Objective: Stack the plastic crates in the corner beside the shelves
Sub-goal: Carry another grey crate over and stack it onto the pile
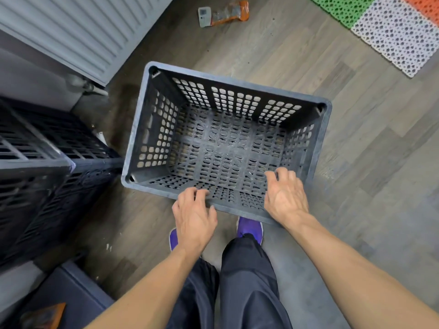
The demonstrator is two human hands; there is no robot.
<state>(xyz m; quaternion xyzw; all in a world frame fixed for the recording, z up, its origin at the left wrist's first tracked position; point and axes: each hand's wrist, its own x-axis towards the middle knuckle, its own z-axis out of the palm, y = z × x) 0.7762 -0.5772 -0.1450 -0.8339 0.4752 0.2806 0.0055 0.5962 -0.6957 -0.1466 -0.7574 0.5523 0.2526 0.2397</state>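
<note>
My trouser legs [247,288] and purple shoes [250,230] occupy the near edge of the wooden floor [370,143], with both forearms extended forward above them.

My left hand [193,213] is at the near rim of the grey crate [225,143]. Its fingers [198,193] are curled over the rim edge, left of the rim's midpoint. Whether they actually clamp the rim or only rest on it cannot be determined.

My right hand [286,194] is further along the same near rim, toward the crate's right corner. Its fingers are bent down over the rim into the crate interior, gripping the edge.

The grey crate is rectangular, open-topped and empty. All four walls and the base are perforated with rows of rounded slots grouped in panels. A flat rim runs round the top, with a round socket at each corner. It is turned at an angle to me. Whether its base touches the floor cannot be determined.

At the left edge of the floor, just beside the crate's left corner, stand dark crates [45,167] of similar lattice construction.

Beyond them, a ribbed radiator [71,32] is mounted at the far left.

On the far floor lie a remote control [204,16] touching an orange packet [234,13]. At the far right corner are perforated mats [392,27] in green, white and orange.
</note>
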